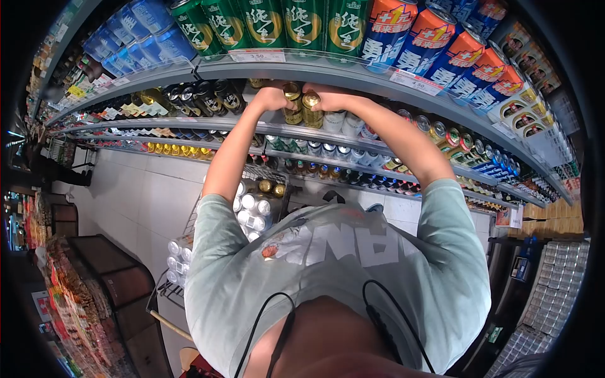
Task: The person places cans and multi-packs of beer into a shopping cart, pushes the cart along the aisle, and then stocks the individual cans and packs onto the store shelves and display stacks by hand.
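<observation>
Both my arms reach into a middle shelf below the row of green cans (302, 25). My left hand (272, 99) is wrapped round a gold can (292, 104) that stands upright near the shelf's front edge. Right beside it, my right hand (328, 97) grips another gold can (312, 110). The two cans stand side by side. Black cans (211, 97) are on the same shelf to the left, and white-topped cans (333, 121) are just to the right of the gold ones. The fingers behind the cans are partly hidden.
A wire cart (189, 214) holding white cans (252, 211) and gold-topped cans (272, 187) is below the shelf, near my body. Blue and orange cans (425, 44) fill the upper shelf at right. A brown display stand (113, 283) is at lower left; a person (53, 170) is far left.
</observation>
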A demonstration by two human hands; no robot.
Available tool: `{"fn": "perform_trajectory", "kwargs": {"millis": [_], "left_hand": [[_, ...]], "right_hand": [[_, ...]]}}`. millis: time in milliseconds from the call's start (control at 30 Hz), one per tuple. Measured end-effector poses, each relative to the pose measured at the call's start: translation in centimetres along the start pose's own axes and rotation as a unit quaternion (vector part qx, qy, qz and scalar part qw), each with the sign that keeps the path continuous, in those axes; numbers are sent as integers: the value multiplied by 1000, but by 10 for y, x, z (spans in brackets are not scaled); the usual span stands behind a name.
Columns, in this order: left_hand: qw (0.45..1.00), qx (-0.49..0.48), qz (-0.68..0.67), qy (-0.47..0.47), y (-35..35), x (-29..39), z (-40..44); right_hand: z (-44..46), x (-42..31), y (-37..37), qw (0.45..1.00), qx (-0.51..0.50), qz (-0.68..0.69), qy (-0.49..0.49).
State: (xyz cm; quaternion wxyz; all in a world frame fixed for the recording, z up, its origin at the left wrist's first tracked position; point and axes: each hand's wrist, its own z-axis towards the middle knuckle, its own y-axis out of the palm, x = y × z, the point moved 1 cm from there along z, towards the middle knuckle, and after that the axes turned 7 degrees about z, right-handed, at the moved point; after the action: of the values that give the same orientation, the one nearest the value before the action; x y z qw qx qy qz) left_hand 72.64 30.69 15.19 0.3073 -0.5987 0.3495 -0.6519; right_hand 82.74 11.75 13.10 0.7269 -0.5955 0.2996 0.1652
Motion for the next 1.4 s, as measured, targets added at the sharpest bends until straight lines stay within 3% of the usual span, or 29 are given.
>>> {"fn": "perform_trajectory", "kwargs": {"millis": [200,633,967,1167,1233,1300,1367,1400], "left_hand": [[995,89,-31,-27,28,-18,-6],[990,116,33,-69,32,2,-22],[989,125,20,-79,32,5,-25],[982,167,-84,-27,49,-10,-31],[988,105,-99,-50,57,-21,-40],[975,209,-28,-71,71,-25,-61],[957,281,-58,-44,74,-17,-97],[951,303,-48,-40,80,-17,-119]], "right_hand": [[1,-13,-6,997,-33,-30,62],[-6,-20,-7,996,-14,1,90],[0,-14,-5,998,4,-55,24],[-4,-21,-6,997,5,-69,42],[-13,-26,-2,993,43,-111,6],[-32,-45,0,993,13,-28,111],[-52,-74,-8,987,27,-68,146],[-65,-67,-1,990,105,-77,55]]}}
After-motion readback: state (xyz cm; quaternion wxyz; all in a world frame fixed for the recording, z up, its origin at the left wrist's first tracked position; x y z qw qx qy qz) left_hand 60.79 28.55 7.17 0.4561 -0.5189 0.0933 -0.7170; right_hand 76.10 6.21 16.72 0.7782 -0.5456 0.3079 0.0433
